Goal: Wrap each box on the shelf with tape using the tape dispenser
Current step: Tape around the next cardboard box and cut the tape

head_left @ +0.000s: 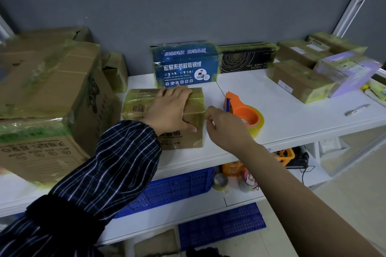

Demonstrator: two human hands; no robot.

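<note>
Subject item: a small cardboard box [196, 106] stands on the white shelf [292, 115], near its front edge and left of centre. Its faces carry a yellowish sheen, judged to be tape already laid on.

Left hand [169, 108]: laid flat across the top of the box, fingers extended towards the far edge, thumb down the near face. It is not clenched. The hold is judged to be a steadying press, so the box cannot slide or turn while the other side is worked.

Right hand [225, 125]: at the box's right-hand near corner, fingers curled, thumb and forefinger brought together against the edge. Whether they pinch a tape end or hold nothing cannot be told; clear tape would not show here.

Tape dispenser [243, 113]: orange, loaded with a yellowish roll, lying on the shelf just behind the right hand. No hand holds it. Its position within easy reach suggests it was put down so the fingers could deal with the tape.

Surroundings: a large carton [48, 98] just left of the box, a blue printed box [184, 64] directly behind it, a black box [246, 58] beside that, and brown boxes [300, 81] well apart to the right. All show the same sheen. A blue crate [177, 188] sits on the level below.
</note>
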